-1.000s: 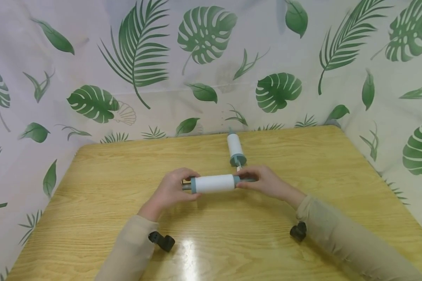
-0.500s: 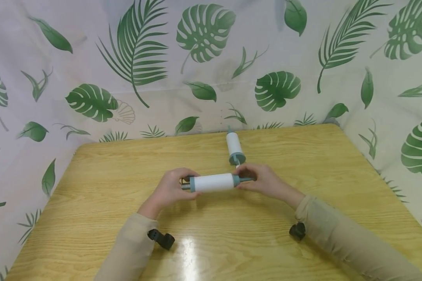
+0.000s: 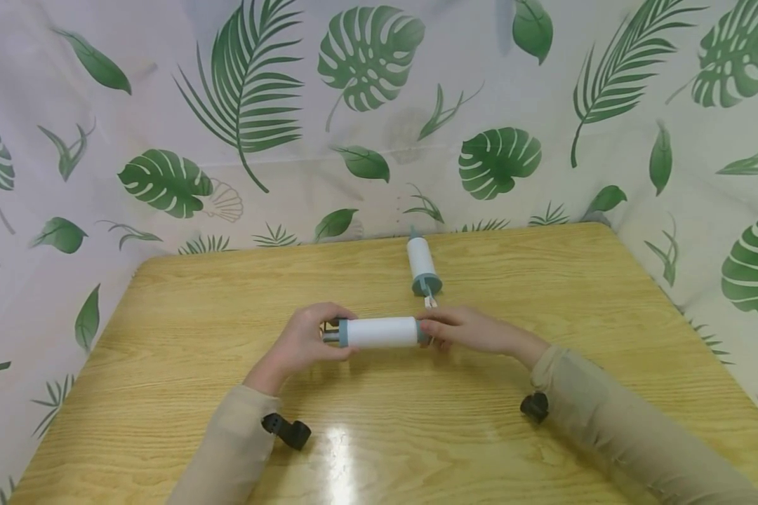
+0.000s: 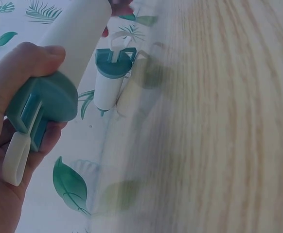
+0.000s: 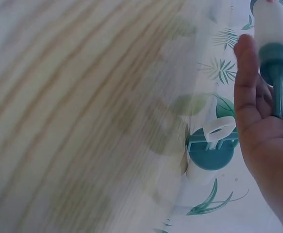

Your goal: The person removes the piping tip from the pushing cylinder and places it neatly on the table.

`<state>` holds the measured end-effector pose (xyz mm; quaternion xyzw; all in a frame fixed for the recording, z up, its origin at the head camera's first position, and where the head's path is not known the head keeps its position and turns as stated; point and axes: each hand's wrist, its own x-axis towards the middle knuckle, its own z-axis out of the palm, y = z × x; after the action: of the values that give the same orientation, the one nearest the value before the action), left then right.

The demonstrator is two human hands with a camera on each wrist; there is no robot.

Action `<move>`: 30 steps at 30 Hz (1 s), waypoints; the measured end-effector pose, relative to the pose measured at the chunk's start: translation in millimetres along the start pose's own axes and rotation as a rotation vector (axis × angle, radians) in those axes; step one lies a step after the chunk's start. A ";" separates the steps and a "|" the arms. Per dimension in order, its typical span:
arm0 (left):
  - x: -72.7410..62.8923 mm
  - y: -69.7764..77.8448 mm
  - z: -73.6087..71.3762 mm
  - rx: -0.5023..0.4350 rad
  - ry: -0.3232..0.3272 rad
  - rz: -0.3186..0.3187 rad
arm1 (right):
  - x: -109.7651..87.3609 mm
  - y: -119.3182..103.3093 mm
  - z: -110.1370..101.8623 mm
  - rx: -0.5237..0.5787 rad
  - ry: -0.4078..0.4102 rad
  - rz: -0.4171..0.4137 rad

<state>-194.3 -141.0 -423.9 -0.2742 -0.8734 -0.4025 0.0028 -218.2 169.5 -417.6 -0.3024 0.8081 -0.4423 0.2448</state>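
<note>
A white syringe with teal ends (image 3: 382, 332) is held level above the table. My left hand (image 3: 302, 340) grips its plunger end, thumb and fingers on either side of the teal collar (image 4: 59, 97). A pale ring handle (image 4: 16, 160) sticks out past that palm. At the other end my right hand (image 3: 470, 330) holds the teal nozzle cap (image 5: 277, 60), with the long thin nozzle (image 5: 278, 92) pointing into its palm. Just behind that hand lies a second white-and-teal syringe (image 3: 421, 259), its ring handle facing me.
The wood-grain table (image 3: 227, 294) backs onto a white curtain (image 3: 391, 126) printed with green leaves. Black wrist cameras hang below both sleeves. Light glares off the table's near part.
My right hand has turned over the nozzle end, its back now upward and covering the nozzle that showed before. The left hand keeps its grip; the syringe barely shifts.
</note>
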 end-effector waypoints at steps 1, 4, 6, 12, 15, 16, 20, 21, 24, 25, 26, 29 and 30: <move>0.0 0.1 -0.1 0.005 -0.002 0.004 | 0.5 0.0 0.0 0.006 -0.020 0.011; -0.2 0.8 -0.3 0.014 -0.009 0.013 | 2.5 1.6 0.6 0.038 -0.049 0.010; -0.2 1.8 -0.3 0.015 -0.013 0.016 | 2.2 1.9 0.6 0.033 -0.041 0.002; -0.5 3.4 0.2 -0.001 -0.009 -0.005 | -0.4 -0.4 2.0 -0.005 0.014 0.009; -0.9 3.1 0.3 -0.009 -0.004 -0.010 | -1.1 -2.3 3.6 -0.034 0.049 0.007; -0.9 2.9 0.4 -0.012 -0.003 -0.009 | -1.4 -2.5 4.1 -0.043 0.059 0.001; -1.0 1.5 0.8 -0.018 0.003 0.002 | -2.0 -1.0 6.2 -0.094 0.102 -0.030; -1.1 1.2 0.8 -0.022 0.004 0.003 | -2.3 -1.0 6.7 -0.113 0.117 -0.038; -0.8 0.3 0.8 -0.024 0.000 -0.002 | -3.1 -1.1 7.8 -0.170 0.158 -0.077; -0.7 0.1 0.9 -0.026 -0.001 -0.002 | -3.4 -1.9 8.1 -0.181 0.170 -0.086; -0.7 0.0 0.9 -0.027 -0.002 -0.001 | -3.6 -2.8 8.3 -0.193 0.181 -0.095; -0.4 -0.9 1.6 -0.035 -0.002 0.002 | -3.9 -4.1 8.6 -0.199 0.193 -0.116; -0.3 -0.9 1.8 -0.036 -0.001 0.005 | -4.0 -4.3 8.5 -0.194 0.192 -0.114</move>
<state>-194.1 -140.4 -425.9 -0.2766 -0.8654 -0.4178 -0.0014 -208.6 165.6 -417.5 -0.3264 0.8483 -0.4021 0.1103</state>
